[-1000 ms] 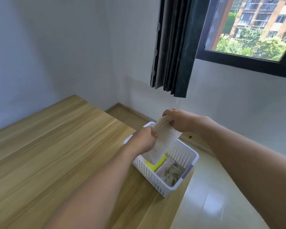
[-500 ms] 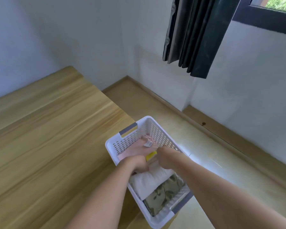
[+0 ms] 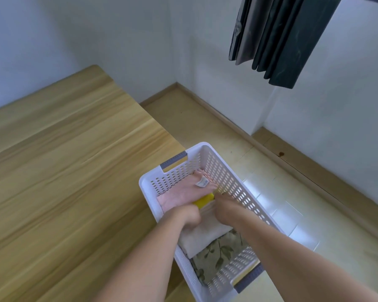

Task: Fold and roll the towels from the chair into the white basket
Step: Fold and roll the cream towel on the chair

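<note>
The white perforated basket (image 3: pixel 225 179) with grey handles stands on the right edge of the wooden table. Inside lie a pink towel (image 3: pixel 181 191) at the far end, a sliver of yellow towel (image 3: pixel 203 201), a rolled white towel (image 3: pixel 202 236) in the middle and a green leaf-patterned towel (image 3: pixel 220 256) at the near end. My left hand (image 3: pixel 183 215) and my right hand (image 3: pixel 224 209) are both down in the basket, pressing on the white towel's far end with curled fingers. The chair is out of view.
The wooden table (image 3: pixel 74 182) spreads to the left. Pale floor tiles (image 3: pixel 292 214) and a wooden skirting lie to the right of the basket. A dark curtain (image 3: pixel 277 38) hangs at the upper right against the white wall.
A second ago both hands held the white towel above the basket; they have lowered it inside between the yellow and leaf-patterned towels. The camera has tilted down and the window has left the view.
</note>
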